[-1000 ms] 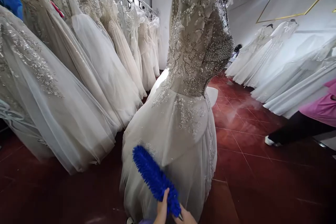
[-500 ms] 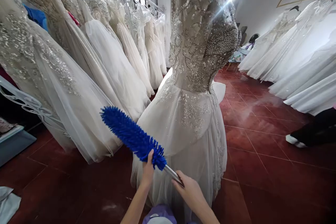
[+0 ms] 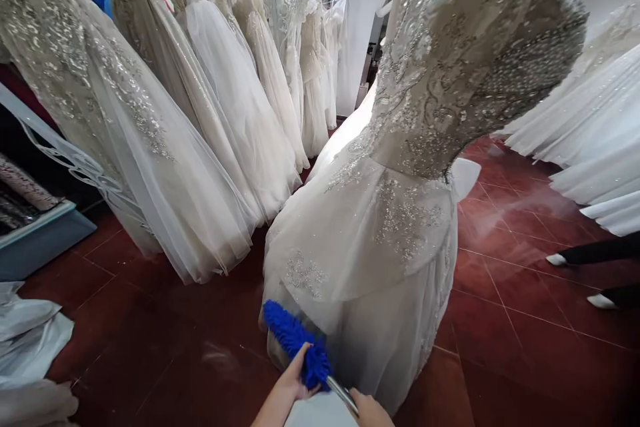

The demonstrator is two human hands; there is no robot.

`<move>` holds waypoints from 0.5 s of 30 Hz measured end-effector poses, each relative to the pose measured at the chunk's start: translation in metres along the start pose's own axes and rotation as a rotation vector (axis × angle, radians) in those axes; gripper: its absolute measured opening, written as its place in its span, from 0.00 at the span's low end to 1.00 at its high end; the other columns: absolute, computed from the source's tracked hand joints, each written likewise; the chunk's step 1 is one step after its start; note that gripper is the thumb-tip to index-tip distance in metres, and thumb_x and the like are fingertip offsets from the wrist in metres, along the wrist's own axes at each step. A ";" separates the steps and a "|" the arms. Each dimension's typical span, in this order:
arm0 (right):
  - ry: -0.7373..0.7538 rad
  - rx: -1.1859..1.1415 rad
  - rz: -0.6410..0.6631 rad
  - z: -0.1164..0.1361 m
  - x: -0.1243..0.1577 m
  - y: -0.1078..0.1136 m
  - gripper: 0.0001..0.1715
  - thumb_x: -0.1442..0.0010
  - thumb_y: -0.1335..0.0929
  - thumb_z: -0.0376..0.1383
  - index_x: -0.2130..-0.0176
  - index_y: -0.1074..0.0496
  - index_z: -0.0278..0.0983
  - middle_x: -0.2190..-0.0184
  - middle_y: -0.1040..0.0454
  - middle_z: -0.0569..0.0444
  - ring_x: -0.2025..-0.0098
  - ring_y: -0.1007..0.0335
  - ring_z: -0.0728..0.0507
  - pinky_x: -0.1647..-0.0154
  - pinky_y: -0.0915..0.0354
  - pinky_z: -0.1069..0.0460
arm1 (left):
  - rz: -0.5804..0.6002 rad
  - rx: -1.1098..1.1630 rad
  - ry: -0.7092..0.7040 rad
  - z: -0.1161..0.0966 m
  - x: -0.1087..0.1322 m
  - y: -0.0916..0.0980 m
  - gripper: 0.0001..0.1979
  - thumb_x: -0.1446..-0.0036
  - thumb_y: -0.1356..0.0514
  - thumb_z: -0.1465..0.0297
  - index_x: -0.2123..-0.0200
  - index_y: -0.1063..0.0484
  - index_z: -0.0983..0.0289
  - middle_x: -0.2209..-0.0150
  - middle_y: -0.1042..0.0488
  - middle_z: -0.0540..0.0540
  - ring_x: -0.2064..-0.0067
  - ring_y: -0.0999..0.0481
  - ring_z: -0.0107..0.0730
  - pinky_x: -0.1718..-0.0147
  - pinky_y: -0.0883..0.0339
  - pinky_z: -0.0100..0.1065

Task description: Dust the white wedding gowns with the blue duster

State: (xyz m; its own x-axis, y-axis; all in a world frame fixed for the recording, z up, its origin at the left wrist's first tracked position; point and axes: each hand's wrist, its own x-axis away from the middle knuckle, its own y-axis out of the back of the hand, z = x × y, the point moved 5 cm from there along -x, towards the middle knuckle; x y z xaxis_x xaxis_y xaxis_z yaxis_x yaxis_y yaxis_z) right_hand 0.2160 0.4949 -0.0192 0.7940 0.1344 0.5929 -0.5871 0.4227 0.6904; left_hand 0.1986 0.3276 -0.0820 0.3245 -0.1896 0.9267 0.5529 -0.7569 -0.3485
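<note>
A duster with a fluffy blue head and a metal handle is held between my hands, low in the view. My left hand grips the blue fibres near the base of the head, thumb on top. My right hand is wrapped round the handle, partly cut off by the bottom edge. Just beyond stands a beaded white gown with a full tulle skirt. The duster's tip overlaps the lower left of that skirt; whether they touch I cannot tell.
On the left, several white gowns hang from a rack. A grey-blue bin and crumpled white fabric lie on the red tiled floor. More gowns hang at right, near a person's dark trouser legs.
The duster and both hands have moved down, its tip now lower against the skirt. My view has tilted downward, and the gown appears closer. At right, both of the other person's feet now show.
</note>
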 end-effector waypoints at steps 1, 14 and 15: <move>0.040 0.050 0.016 0.020 -0.009 0.002 0.16 0.40 0.40 0.40 0.62 0.25 0.40 0.63 0.19 0.40 0.57 0.23 0.32 0.59 0.33 0.45 | -0.011 0.043 -0.006 -0.010 0.002 0.013 0.16 0.45 0.45 0.57 0.76 0.30 0.62 0.79 0.26 0.54 0.75 0.25 0.37 0.70 0.31 0.37; 0.392 -0.578 -0.067 0.180 0.001 0.090 0.28 0.36 0.48 0.56 0.49 0.41 0.42 0.77 0.34 0.60 0.80 0.37 0.49 0.79 0.42 0.54 | 0.314 0.064 -0.720 -0.212 0.137 -0.073 0.19 0.53 0.35 0.62 0.58 0.27 0.63 0.66 0.21 0.50 0.67 0.24 0.29 0.68 0.30 0.29; 0.363 -0.693 -0.023 0.179 0.002 0.086 0.30 0.38 0.48 0.59 0.48 0.43 0.42 0.78 0.37 0.63 0.84 0.42 0.51 0.83 0.44 0.55 | 0.344 0.008 -0.723 -0.210 0.132 -0.089 0.21 0.53 0.35 0.60 0.56 0.27 0.64 0.64 0.20 0.51 0.65 0.23 0.32 0.65 0.29 0.31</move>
State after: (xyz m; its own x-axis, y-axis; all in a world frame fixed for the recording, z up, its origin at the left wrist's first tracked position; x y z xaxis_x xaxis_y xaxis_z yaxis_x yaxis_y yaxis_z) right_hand 0.1388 0.3714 0.1150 0.8769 0.3528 0.3265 -0.4320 0.8762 0.2135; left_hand 0.0313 0.2384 0.1005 0.8935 0.0424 0.4470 0.3355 -0.7248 -0.6018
